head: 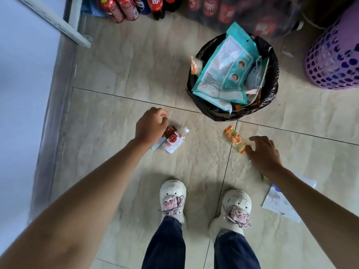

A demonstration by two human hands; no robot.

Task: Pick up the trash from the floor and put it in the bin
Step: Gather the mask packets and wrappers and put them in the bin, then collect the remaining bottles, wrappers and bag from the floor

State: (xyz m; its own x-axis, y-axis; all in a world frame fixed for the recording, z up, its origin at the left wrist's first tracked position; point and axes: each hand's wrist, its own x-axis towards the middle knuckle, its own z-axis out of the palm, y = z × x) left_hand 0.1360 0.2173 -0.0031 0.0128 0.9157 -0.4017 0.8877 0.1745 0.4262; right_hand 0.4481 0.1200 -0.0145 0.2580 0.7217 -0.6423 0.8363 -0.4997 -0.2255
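A bin [270,94] lined with a black bag stands on the tiled floor, stuffed with a large teal packet [223,74] and other wrappers. On the floor in front of it lie a small white bottle with a red label [175,140] and a dark red wrapper [170,131] beside it. My left hand [150,126] hovers right over that wrapper, fingers curled, holding nothing I can see. An orange and yellow candy wrapper [234,138] lies to the right. My right hand [262,154] is open, its fingertips at the wrapper's near end.
A clear plastic packet [277,202] lies on the floor under my right forearm. A purple perforated basket [334,61] stands at the right. Red drink bottles [124,8] line the far wall. A white cabinet [27,74] borders the left. My feet stand below.
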